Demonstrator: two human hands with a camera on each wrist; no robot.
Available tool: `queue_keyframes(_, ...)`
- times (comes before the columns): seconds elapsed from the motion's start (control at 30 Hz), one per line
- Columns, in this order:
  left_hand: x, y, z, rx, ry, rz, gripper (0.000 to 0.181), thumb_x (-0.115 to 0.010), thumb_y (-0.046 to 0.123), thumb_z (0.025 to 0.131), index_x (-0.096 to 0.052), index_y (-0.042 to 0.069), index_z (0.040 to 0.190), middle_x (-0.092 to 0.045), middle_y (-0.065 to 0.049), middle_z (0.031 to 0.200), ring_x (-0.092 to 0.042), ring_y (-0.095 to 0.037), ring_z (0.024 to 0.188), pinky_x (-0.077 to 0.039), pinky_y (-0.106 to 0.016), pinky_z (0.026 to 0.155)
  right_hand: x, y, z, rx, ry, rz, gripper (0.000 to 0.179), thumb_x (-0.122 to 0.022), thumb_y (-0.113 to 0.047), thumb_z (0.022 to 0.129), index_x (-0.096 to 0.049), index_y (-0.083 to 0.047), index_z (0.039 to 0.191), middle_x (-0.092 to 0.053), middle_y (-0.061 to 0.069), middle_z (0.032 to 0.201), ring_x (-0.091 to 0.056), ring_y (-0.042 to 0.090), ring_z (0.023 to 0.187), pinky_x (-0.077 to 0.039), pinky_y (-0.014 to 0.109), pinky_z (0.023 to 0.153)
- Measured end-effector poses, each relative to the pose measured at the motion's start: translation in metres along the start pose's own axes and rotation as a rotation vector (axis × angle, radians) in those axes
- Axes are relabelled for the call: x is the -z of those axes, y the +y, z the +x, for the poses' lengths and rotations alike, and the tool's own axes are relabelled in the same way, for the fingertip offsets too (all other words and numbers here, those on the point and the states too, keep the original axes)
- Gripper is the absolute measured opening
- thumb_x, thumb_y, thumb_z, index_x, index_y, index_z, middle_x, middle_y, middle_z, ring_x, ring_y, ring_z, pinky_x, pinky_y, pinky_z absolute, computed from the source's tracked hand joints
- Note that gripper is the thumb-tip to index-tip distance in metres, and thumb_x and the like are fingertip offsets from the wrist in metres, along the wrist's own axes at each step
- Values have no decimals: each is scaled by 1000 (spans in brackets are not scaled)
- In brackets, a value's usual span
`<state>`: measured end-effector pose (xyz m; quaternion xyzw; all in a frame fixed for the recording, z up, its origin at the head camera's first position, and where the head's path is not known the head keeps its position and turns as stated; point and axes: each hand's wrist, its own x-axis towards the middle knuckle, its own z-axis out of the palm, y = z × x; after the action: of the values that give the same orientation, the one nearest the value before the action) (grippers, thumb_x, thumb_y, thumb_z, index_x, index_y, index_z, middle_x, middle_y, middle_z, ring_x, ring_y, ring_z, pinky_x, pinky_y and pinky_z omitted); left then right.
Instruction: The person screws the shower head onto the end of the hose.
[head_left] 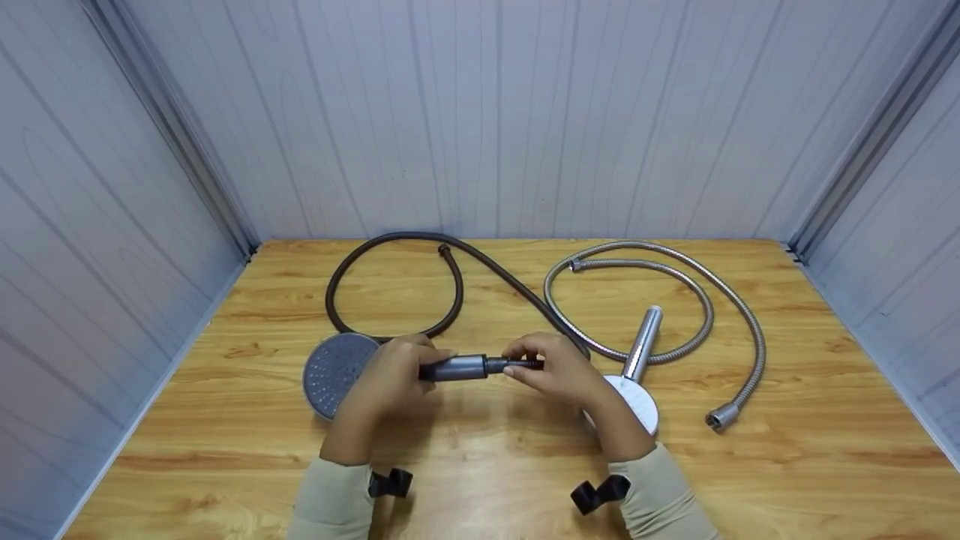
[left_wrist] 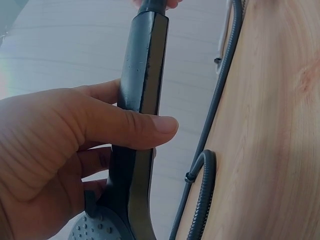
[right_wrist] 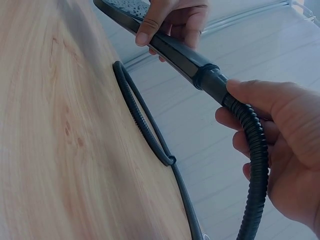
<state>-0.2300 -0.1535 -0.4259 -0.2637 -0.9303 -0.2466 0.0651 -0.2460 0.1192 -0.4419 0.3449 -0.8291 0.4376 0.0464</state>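
Note:
My left hand grips the handle of a dark grey shower head, thumb laid across the handle in the left wrist view. The round spray face with its nozzles is at the left end. My right hand pinches the end fitting of a black ribbed shower hose, right at the base of the handle. Fitting and handle meet in line in the right wrist view. From my right hand the hose bends back and loops across the table, its other end lying at the back.
A chrome shower head with a white face lies partly under my right forearm. Behind it a silver metal hose is coiled on the wooden table, its larger end fitting at the right. Pale panel walls enclose the table.

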Motion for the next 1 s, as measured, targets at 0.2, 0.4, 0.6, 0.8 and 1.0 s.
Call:
queue_keyframes(0.2, 0, -1, 1, -29, 13, 10, 51, -79, -9, 68, -74, 12, 114, -68, -5, 100, -63, -20, 88, -53, -36, 78, 0, -1, 0, -25, -18, -22, 15, -70, -16, 90, -73, -4, 100, -70, 2, 92, -59, 12, 81, -49, 28, 71)
queue_keyframes(0.4, 0, -2, 1, -41, 17, 3, 51, -79, -9, 67, -75, 12, 113, -68, -6, 100, -63, -20, 87, -53, -35, 77, 0, 0, 0, -40, -25, -10, 19, -70, -18, 91, -72, -4, 103, -69, 3, 94, -61, 13, 83, -50, 29, 71)
queue_keyframes(0.6, 0, -2, 2, -34, 11, -7, 50, -79, -9, 68, -75, 12, 113, -68, -5, 99, -63, -19, 87, -53, -34, 76, 1, 1, 0, -12, -13, -4, 27, -76, -17, 85, -68, -3, 106, -68, 1, 94, -59, 16, 84, -49, 32, 73)
queue_keyframes(0.8, 0, -3, 2, -39, 13, -6, 49, -80, -8, 68, -75, 12, 112, -68, -4, 97, -63, -18, 86, -53, -34, 76, 0, 2, 1, 22, -8, 1, 20, -77, -12, 83, -69, -7, 100, -69, 0, 95, -57, 15, 81, -48, 33, 71)
queue_keyframes(1.0, 0, -2, 1, -45, 16, -6, 49, -80, -8, 68, -75, 12, 112, -68, -4, 96, -62, -18, 85, -53, -35, 76, 0, 1, 1, 2, -6, 4, 15, -76, -9, 83, -71, -8, 97, -68, -1, 91, -55, 13, 78, -48, 35, 68)
